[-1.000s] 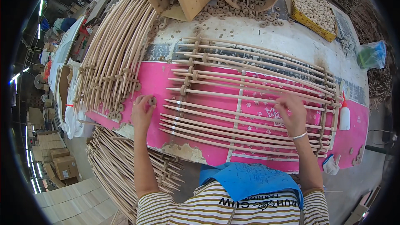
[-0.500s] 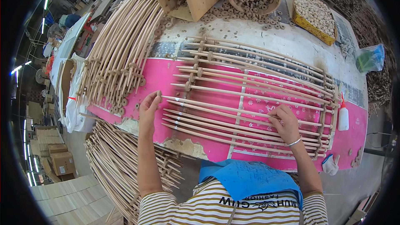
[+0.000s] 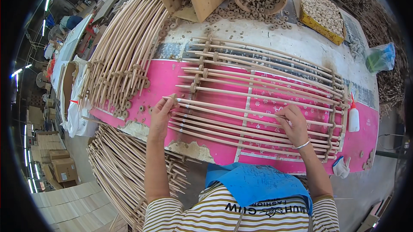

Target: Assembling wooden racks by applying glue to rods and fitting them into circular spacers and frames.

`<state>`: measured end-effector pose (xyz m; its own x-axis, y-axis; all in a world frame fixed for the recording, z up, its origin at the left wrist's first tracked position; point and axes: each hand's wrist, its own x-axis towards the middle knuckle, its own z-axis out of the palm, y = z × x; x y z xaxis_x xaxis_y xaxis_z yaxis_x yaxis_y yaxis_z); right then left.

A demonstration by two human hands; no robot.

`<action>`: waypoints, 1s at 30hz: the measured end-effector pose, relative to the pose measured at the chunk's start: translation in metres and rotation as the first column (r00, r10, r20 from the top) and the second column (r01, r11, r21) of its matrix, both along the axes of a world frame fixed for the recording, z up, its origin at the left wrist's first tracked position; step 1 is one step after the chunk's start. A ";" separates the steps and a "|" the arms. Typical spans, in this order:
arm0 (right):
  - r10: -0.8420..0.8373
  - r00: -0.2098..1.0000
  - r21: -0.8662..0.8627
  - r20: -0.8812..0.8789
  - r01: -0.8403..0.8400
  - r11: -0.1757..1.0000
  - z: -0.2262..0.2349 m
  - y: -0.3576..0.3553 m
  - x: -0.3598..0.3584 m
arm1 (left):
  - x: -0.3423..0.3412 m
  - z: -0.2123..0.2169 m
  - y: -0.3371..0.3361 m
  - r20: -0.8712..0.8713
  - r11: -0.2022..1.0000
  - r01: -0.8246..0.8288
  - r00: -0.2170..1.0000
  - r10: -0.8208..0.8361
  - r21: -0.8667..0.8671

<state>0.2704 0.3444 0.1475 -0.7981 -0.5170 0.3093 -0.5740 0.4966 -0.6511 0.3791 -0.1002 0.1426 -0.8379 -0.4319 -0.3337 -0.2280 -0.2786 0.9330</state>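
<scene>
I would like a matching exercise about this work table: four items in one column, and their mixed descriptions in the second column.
Column 1
1. Left hand
2. Tray
3. Right hand
4. White bottle

Column 2
A. Holds a rod to the right of its middle
B. Red-tipped
C. At a ring by the same rod's left end
D. Yellow-sided

Pairs: 1-C, 2-D, 3-A, 4-B

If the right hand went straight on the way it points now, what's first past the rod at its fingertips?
Probably the next wooden rod, just beyond the pinched rod. Depth is unclear from this view, so the right hand might pass above it instead.
</scene>
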 end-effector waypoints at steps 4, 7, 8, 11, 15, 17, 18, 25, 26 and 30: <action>-0.017 0.999 -0.006 -0.041 0.016 1.000 0.003 0.000 0.001 | -0.005 0.001 0.016 -0.042 0.999 -0.006 0.999 0.008 0.053; -0.044 0.999 0.019 -0.020 0.044 0.999 0.008 0.004 0.002 | -0.009 0.006 0.028 -0.015 0.998 -0.026 1.000 0.027 0.062; -0.070 0.997 0.018 0.033 0.070 0.997 0.012 0.003 0.004 | -0.011 0.006 0.030 -0.015 0.998 -0.016 1.000 0.017 0.066; -0.099 0.995 0.021 0.019 0.099 0.995 0.009 0.001 0.003 | -0.019 -0.015 0.025 0.050 0.999 0.030 0.998 -0.028 -0.033; -0.066 0.998 0.089 -0.013 0.067 0.994 -0.018 -0.002 -0.003 | -0.008 -0.016 0.015 -0.015 0.998 -0.025 1.000 0.024 -0.049; -0.070 0.996 0.067 -0.047 0.073 0.995 -0.017 -0.007 -0.003 | -0.003 -0.028 -0.006 -0.067 0.999 0.036 0.997 -0.035 0.023; -0.086 0.996 0.017 -0.033 0.087 0.996 -0.017 -0.005 -0.003 | -0.006 -0.017 0.002 -0.030 1.000 0.015 0.999 -0.015 0.005; -0.104 0.994 -0.001 -0.038 0.104 0.995 -0.025 0.003 -0.011 | -0.023 -0.025 0.010 -0.023 0.996 0.094 0.995 -0.094 0.006; -0.106 0.994 -0.002 -0.038 0.106 0.994 -0.028 0.003 -0.013 | -0.025 -0.024 0.014 -0.021 0.996 0.094 0.995 -0.095 -0.004; -0.089 0.996 0.009 -0.006 0.089 0.996 -0.033 -0.004 -0.017 | -0.017 -0.008 0.015 0.040 0.991 0.081 0.996 -0.077 -0.105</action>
<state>0.2535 0.3408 0.1148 -0.8391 -0.4471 0.3099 -0.5314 0.5517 -0.6429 0.3620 -0.0851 0.1342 -0.8593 -0.3993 -0.3197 -0.2791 -0.1577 0.9472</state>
